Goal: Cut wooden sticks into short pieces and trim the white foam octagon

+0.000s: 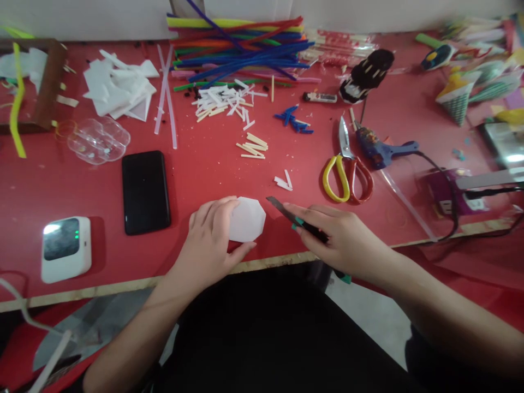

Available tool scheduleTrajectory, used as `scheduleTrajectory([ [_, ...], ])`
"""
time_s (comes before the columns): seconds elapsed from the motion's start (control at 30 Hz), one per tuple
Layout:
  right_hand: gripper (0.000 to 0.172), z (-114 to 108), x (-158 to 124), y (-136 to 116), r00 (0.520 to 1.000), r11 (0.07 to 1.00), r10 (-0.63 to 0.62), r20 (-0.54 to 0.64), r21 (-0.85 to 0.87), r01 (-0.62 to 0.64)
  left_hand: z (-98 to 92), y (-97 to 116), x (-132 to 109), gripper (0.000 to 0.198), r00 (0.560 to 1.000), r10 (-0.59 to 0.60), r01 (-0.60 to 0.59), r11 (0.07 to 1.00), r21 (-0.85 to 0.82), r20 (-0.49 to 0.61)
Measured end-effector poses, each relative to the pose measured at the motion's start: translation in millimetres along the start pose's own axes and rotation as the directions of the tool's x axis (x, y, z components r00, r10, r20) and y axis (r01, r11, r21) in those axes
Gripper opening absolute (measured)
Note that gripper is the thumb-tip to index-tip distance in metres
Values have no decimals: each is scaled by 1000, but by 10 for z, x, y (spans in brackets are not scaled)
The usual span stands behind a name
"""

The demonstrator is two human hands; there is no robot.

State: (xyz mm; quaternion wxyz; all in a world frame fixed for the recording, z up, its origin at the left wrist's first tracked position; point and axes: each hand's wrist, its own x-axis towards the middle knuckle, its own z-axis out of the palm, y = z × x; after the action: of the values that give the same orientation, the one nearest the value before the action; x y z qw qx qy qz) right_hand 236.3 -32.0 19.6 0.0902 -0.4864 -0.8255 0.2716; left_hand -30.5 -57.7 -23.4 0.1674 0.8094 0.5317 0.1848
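Note:
My left hand (pixel 213 232) grips a white, many-sided flat piece (pixel 248 219) by its left side, close to the table's front edge. Its thumb lies along the lower rim of the piece. In my right hand (pixel 341 234) is a black utility knife (pixel 309 226) with green parts. The dark blade points up and left, a short gap away from the white piece. Just beyond lie a few short white strips (pixel 284 181). Farther back is a group of short cream sticks (pixel 252 146).
Scissors (pixel 345 169) and a blue glue gun (pixel 379 147) with its cable lie on the right. A black phone (pixel 146 192) and a white device (pixel 66 248) lie on the left. Pipe cleaners (pixel 241 49), white sheets (pixel 120 87) and blue pieces (pixel 293 120) are at the back.

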Motion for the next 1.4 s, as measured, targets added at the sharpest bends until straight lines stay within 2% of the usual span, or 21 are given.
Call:
scheduleTrajectory([
  [0.2,48,24,47,-26,1000,1000,-8,8,4,8,131,71,-15,92,995,-1,12,994,110,-95],
  [0.3,48,23,56,-29,1000,1000,6,19,-8,-6,134,88,-19,100,992,-16,25,998,66,-128],
  [0.4,47,24,54,-22,999,1000,25,32,-10,-25,108,73,-12,105,994,-38,34,999,-34,-103],
  [0.53,49,33,50,-6,998,998,50,43,-26,-49,90,32,1,96,998,-21,16,996,-85,-59],
  [0.63,50,43,46,9,998,998,58,39,-40,-57,103,10,9,90,996,-41,34,995,-93,-73],
  [0.83,51,51,33,35,998,996,61,30,-70,-58,161,-2,18,98,987,-53,38,994,-99,-152],
  [1.03,52,45,27,26,998,996,56,31,-72,-54,160,11,-6,99,986,-15,13,1000,-17,-168],
  [1.1,51,49,40,16,998,997,51,31,-67,-48,133,34,-13,95,987,45,-37,998,54,-152],
  [1.23,49,71,101,-4,999,998,6,51,-62,-3,80,123,-1,69,982,177,-168,977,131,-60],
  [1.4,47,99,186,-22,996,996,-39,76,-73,45,75,224,39,39,987,160,-157,979,131,-10],
])
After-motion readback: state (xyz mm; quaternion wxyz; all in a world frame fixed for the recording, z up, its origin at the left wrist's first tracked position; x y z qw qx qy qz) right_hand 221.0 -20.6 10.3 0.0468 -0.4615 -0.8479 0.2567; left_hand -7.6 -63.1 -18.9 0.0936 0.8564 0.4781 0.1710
